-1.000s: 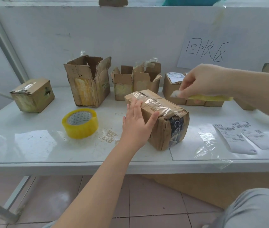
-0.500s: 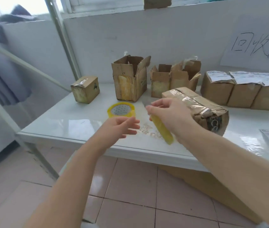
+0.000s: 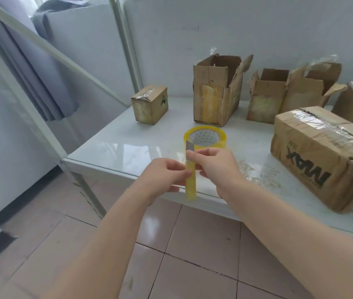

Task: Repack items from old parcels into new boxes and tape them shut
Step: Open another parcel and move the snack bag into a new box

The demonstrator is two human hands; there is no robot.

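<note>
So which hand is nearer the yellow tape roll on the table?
Right. The right hand sits just in front of the yellow tape roll, overlapping its near edge; the left hand is further back and left.

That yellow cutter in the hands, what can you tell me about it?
The utility knife is a slim, flat yellow handle, plastic by the look, with a short grey blade pushed out at its top. It stands nearly upright above the table's front edge. The left hand pinches its middle; the right hand grips it near the blade.
</note>
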